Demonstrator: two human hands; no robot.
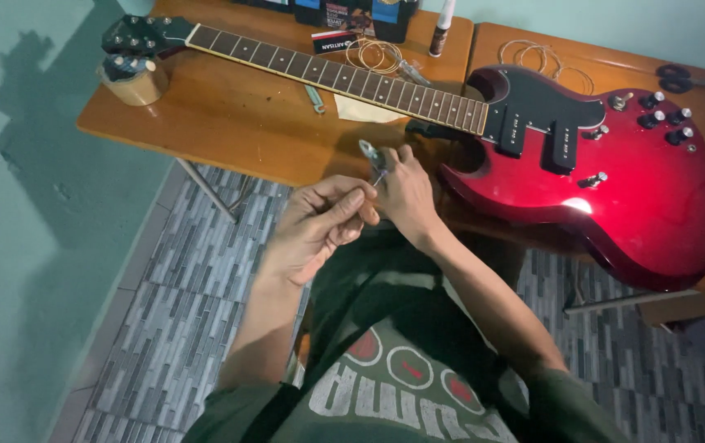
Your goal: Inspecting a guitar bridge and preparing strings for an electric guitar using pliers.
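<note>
- The left hand (319,221) and right hand (406,193) pinch a small metal tool (371,154) together, just in front of the table (229,123).
- The red guitar (615,180) lies unstrung; coiled strings (377,56) wait beside its neck (336,78), so restringing appears not yet begun.

Small metal tool (371,156) between fingers (351,203) of both hands. Guitar (590,164) on table (229,123) beyond fingers, body right, headstock far left. String coils (375,56) behind neck.
</note>
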